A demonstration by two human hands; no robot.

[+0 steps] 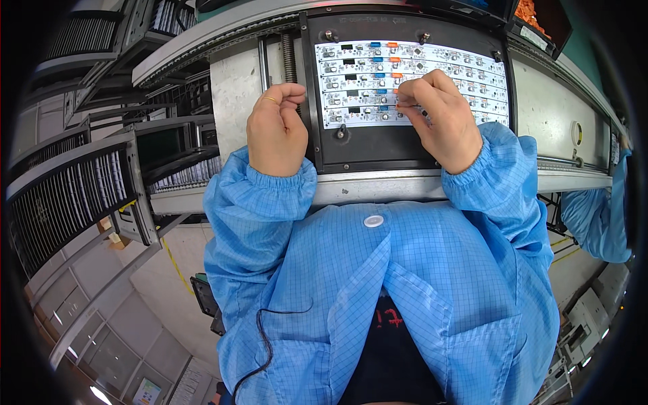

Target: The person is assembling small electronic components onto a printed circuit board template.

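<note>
A white circuit board panel (347,118) lies in a black carrier frame (391,150), its several long strips stacked one above another. Each strip carries small parts, with blue components (378,75) and orange components (396,75) forming columns near the middle. Over the lower strips, my right hand (445,118) is closed in a pinch, its fingertips at a small orange component on the lowest strip. My left hand (275,131), with a ring on one finger, hovers by the frame's left edge. Its fingers are curled toward the thumb, and whatever they may hold is hidden.
Metal conveyor rails (378,185) run along the near and far sides of the frame. Knobbed posts (342,131) stand up from the frame. Slotted racks (74,196) are at the left. A container of orange parts (530,15) sits at the far right. Another person's blue sleeve (597,219) shows at right.
</note>
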